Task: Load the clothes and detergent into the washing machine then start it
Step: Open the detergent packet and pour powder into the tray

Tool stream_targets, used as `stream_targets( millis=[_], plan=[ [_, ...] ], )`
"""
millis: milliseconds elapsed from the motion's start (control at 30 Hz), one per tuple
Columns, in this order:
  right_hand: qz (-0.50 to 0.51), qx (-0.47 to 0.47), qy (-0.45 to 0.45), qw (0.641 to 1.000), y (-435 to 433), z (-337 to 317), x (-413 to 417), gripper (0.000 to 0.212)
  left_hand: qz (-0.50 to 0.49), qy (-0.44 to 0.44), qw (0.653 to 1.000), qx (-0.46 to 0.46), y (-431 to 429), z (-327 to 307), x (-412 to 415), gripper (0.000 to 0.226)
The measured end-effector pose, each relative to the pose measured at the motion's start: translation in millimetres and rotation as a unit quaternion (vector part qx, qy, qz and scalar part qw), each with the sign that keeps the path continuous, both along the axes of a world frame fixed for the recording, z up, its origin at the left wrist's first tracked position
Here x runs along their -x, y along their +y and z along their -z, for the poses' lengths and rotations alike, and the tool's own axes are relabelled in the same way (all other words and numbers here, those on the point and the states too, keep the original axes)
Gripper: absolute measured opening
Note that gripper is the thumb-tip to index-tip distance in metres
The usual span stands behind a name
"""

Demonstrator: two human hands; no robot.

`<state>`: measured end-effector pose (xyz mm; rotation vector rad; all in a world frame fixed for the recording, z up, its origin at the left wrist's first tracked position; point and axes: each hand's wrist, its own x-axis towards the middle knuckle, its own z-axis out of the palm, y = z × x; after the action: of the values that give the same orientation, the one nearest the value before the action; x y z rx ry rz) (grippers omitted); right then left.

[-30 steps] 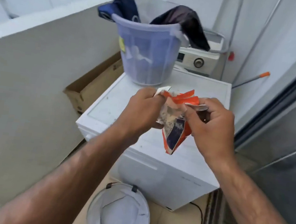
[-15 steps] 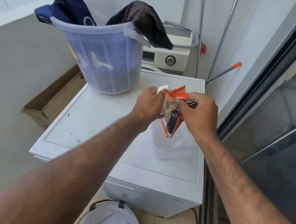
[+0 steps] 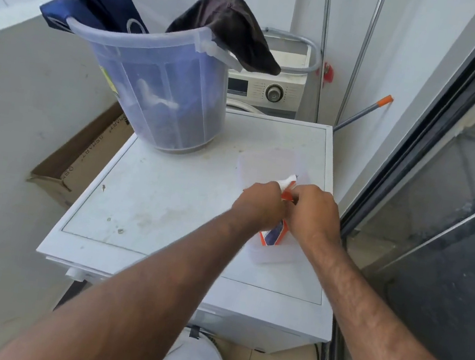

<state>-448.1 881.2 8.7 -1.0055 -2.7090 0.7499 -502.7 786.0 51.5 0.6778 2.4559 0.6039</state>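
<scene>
Both hands have dropped lower since a moment ago — the left hand (image 3: 260,204) and right hand (image 3: 315,209) now pinch the orange detergent packet (image 3: 275,235) inside a clear tub (image 3: 273,255) on the white machine (image 3: 185,203). Clothes sit in the bucket (image 3: 163,88) behind.

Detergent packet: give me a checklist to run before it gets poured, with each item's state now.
1. Both hands on the detergent packet: ok, left hand and right hand pinch its top.
2. Packet torn open: cannot tell, the hands cover the top.
3. Packet over the clear container on the white appliance top: ok.
4. Container upright: ok.
5. Laundry bucket clear of the hands: ok, it stands at the far left corner.
6. Clothes loaded: not ok, the dark garments are in the bucket, draped over its rim.
</scene>
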Motion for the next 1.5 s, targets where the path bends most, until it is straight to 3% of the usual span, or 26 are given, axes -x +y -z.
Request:
stream_targets(
  millis=[233, 467, 767, 1100, 1500],
  plan=[
    [-0.022, -0.017, -0.064, 0.998, -2, -16, -8, 0.009, -0.007, 0.0, 0.998, -0.059, -61, -17, -9, 0.032],
    [0.006, -0.202, -0.14, 0.969, -47, -75, -11, 0.031, -0.019, 0.022, 0.997, -0.071, -149, -39, -23, 0.034],
    [-0.247, -0.211, -0.096, 0.941, -219, -108, 5, 0.043, -0.143, 0.101, 0.985, 0.0, -311, -54, -46, 0.038],
    [-0.515, -0.21, -0.051, 0.829, -471, -105, -32, 0.042, -0.335, 0.103, 0.936, 0.022, -547, -55, -149, 0.041],
    [-0.711, -0.231, -0.088, 0.658, -763, -53, -146, 0.048, -0.529, 0.068, 0.846, -0.017, -800, 18, -319, 0.029]
  ],
)
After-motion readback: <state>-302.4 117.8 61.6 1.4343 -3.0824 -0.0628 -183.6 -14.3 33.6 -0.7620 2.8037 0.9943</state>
